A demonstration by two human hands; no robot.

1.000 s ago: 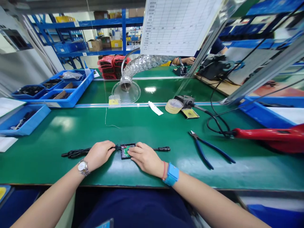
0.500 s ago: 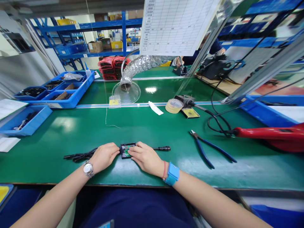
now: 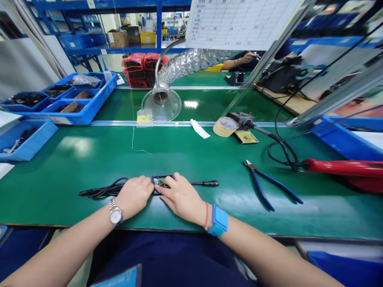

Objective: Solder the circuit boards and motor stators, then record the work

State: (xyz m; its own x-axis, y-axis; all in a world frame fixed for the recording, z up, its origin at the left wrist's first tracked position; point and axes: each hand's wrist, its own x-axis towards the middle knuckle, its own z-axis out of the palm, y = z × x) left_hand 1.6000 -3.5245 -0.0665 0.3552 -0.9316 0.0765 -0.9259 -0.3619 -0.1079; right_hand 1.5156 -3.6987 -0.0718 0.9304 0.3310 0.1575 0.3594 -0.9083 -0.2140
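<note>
Between my hands lies a small black plastic case (image 3: 156,193) with its top off, and a green circuit board (image 3: 162,182) with thin wires shows inside. My left hand (image 3: 136,196) is closed at the case's left end, gripping there where a coiled black cable (image 3: 103,191) comes out. My right hand (image 3: 181,199) reaches over the case from the right; its thumb and fingers are closed on the case and press at the board, partly hiding it. A short black lead with a plug (image 3: 210,183) sticks out beyond my right fingers.
Blue-handled cutters (image 3: 263,183) lie on the right, near a red tool (image 3: 335,166). Farther back are a tape roll (image 3: 225,126), a white tube (image 3: 200,129) and a fume hose funnel (image 3: 161,104). Blue parts trays (image 3: 86,115) stand left. A co-worker's hand (image 3: 247,58) shows behind.
My right thumb and fingers have shifted leftward over the board, covering its lower part. My left hand stays at the case's left end. The camera view has tilted down slightly.
</note>
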